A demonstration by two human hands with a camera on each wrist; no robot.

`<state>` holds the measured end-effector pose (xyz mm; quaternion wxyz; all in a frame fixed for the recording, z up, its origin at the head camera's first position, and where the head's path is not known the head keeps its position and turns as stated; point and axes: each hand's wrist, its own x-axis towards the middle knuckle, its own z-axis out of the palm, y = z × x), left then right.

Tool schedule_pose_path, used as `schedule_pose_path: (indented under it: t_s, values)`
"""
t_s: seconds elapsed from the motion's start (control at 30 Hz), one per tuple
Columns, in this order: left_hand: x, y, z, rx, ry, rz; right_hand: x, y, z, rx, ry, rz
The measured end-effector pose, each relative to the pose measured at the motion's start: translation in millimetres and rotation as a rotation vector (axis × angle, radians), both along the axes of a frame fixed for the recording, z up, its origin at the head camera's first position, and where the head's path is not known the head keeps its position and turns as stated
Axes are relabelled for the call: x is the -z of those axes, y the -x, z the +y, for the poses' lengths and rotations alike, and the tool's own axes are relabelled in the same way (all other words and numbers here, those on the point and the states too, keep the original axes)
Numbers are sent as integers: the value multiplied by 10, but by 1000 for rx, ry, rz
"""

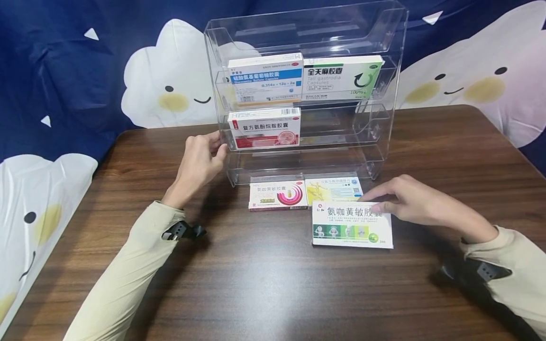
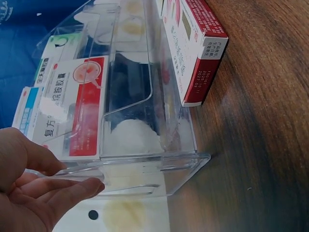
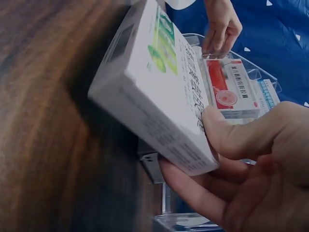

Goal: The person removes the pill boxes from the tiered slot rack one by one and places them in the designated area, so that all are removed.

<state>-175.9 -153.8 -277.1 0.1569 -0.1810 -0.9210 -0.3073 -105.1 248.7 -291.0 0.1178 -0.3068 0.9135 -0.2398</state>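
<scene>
My right hand (image 1: 415, 201) pinches a white medicine box (image 1: 352, 229) with a green picture strip, thumb on its front and fingers behind. In the right wrist view this box (image 3: 164, 92) tilts above the wood. With thumb and fingers, my left hand (image 1: 200, 161) grips the left side edge of a clear tiered rack (image 1: 337, 161). The left wrist view shows that thumb in front of the clear side panel (image 2: 130, 176). A red-and-white box (image 1: 264, 128) stands in a middle tier, near the left hand.
Higher in the rack stand a blue-and-white box (image 1: 266, 80) and a green-and-white box (image 1: 341, 78). On the table (image 1: 239, 274), before the rack, lie a pink-and-white box (image 1: 277, 195) and a yellow-and-white box (image 1: 330, 188). A cloud-patterned blue cloth (image 1: 106, 80) hangs behind.
</scene>
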Motion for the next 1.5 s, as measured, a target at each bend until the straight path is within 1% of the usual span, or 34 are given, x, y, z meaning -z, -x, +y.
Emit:
schedule_pose_path:
  t_s: [0.07,0.17,0.33,0.53,0.63,0.77,0.87,0.97,1.1,1.23,1.37,1.5]
  values:
    - [1,2,-4,2,-2,0,31,2,5,-11,4,-21]
    - [2,8,-7,3,-8,-1,65,20,8,-35,6,-8]
    - [0,13,-9,1,-11,-5,80,35,-7,-42,-2,79]
    - [-2,16,-8,-1,-17,-6,15,-80,-84,27,-40,176]
    - [-6,22,-3,-1,-16,-11,-10,-170,-141,34,-43,246]
    - [-9,22,3,-4,-15,-27,4,-326,-239,-12,-90,306]
    - [-10,19,2,-5,-14,-31,43,-433,-310,-51,-146,319]
    - [-5,15,-3,-6,-11,-28,82,-493,-354,-70,-174,332]
    - [1,13,1,-7,-14,-34,131,-527,-371,-105,-162,367]
    - [4,17,7,-8,-18,-41,171,-534,-363,-160,-136,417]
    - [8,20,1,-6,-14,-35,198,-527,-379,-176,-92,434]
    - [6,21,-11,-3,-10,-18,226,-529,-445,-193,-79,451]
